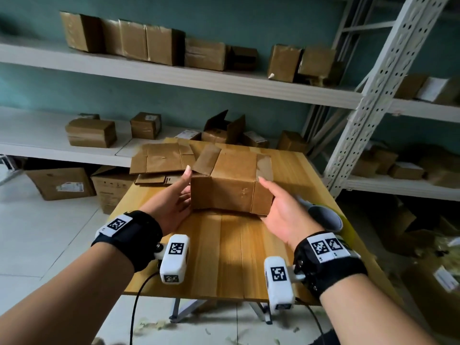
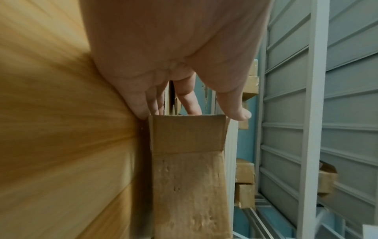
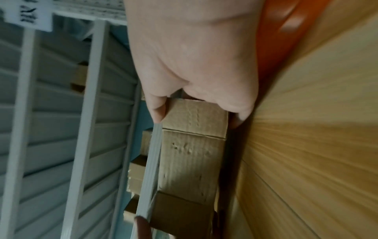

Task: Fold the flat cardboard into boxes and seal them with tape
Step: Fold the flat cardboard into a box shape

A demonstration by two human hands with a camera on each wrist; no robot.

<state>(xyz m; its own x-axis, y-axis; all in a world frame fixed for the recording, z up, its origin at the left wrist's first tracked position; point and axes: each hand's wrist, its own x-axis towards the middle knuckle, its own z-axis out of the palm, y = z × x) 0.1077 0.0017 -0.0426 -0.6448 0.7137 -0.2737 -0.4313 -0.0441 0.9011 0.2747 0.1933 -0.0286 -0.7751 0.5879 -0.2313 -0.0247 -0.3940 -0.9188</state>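
A brown cardboard box (image 1: 231,190) lies on its side on the wooden table (image 1: 224,245), its far flaps spread out flat. My left hand (image 1: 185,188) stands at the box's left end, fingers straight against it and thumb pointing up. In the left wrist view, the left hand (image 2: 190,105) reaches past the box (image 2: 188,177). My right hand (image 1: 276,202) grips the right end, thumb on the top edge and fingers hidden round the end. The right wrist view shows the right hand (image 3: 204,93) clasping the box (image 3: 190,161).
Flat cardboard sheets (image 1: 161,160) lie at the table's far left. A grey and yellow object (image 1: 323,215), perhaps a tape dispenser, sits behind my right hand. White shelves (image 1: 174,73) with several boxes line the wall. A metal rack (image 1: 373,95) stands on the right.
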